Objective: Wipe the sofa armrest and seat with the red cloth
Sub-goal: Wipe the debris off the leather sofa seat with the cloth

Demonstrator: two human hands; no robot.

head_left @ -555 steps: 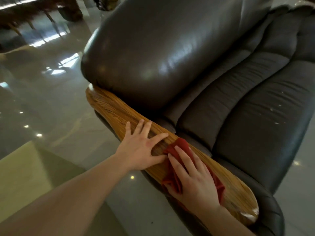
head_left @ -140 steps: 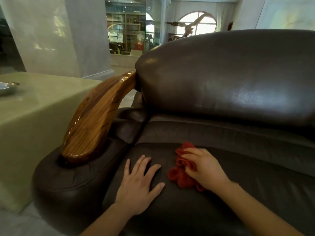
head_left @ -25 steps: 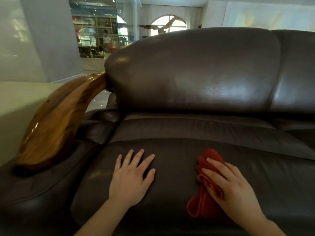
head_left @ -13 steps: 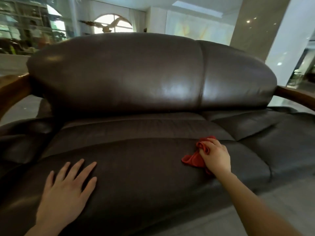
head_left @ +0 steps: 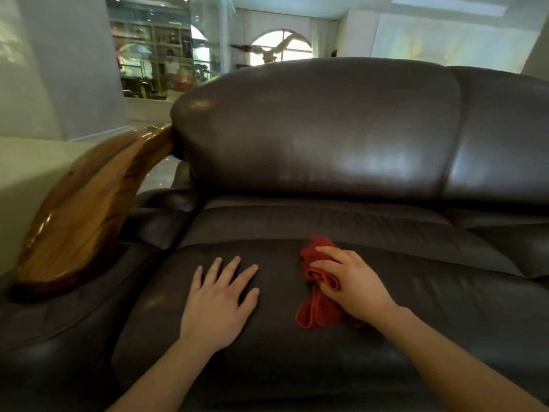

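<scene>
The seat cushion lies bare to the right of the red cloth and along its near edge. To the cloth's left, the left hand lies flat on the seat, near but apart. Beyond, the backrest rises as a wall; the wooden armrest bounds the far left.

We see a red cloth, plain and unpatterned, bunched on a seat of dark brown leather with a dull sheen. The backrest is the same dark brown, glossier, with pale reflections. Our wooden armrest is warm orange-brown, streaked with darker grain and polished bright. Beside it we note a pale greenish-cream block and a grey-white pillar
</scene>
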